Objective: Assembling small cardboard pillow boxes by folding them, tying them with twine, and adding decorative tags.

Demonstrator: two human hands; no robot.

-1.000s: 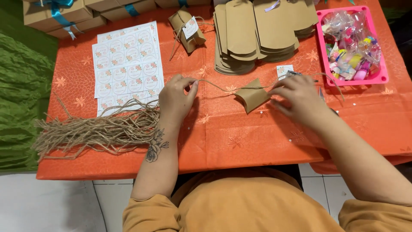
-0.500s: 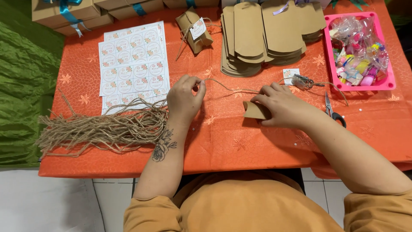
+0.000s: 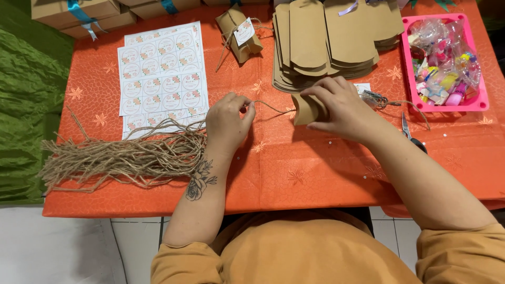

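Observation:
My right hand [image 3: 342, 108] grips a small brown paper pillow box [image 3: 305, 109] on the orange tablecloth [image 3: 294, 173]. A length of jute twine [image 3: 271, 107] runs from that box leftward to my left hand [image 3: 227, 122], whose fingers pinch its end. Just left of that hand lies a bundle of cut jute strings [image 3: 123, 158].
A sheet of round floral stickers [image 3: 160, 79] lies at the back left. Flat brown boxes [image 3: 326, 44] are stacked behind my right hand, a finished tied box [image 3: 239, 34] beside them. A pink tray of small items [image 3: 444, 63] stands right, scissors [image 3: 409, 131] below it. Ribboned cartons [image 3: 79, 13] sit far left.
My right hand pulled the pillow box in from the table and closed over it. The left hand stays pinched on the twine, now drawn tighter. The camera view shifted slightly.

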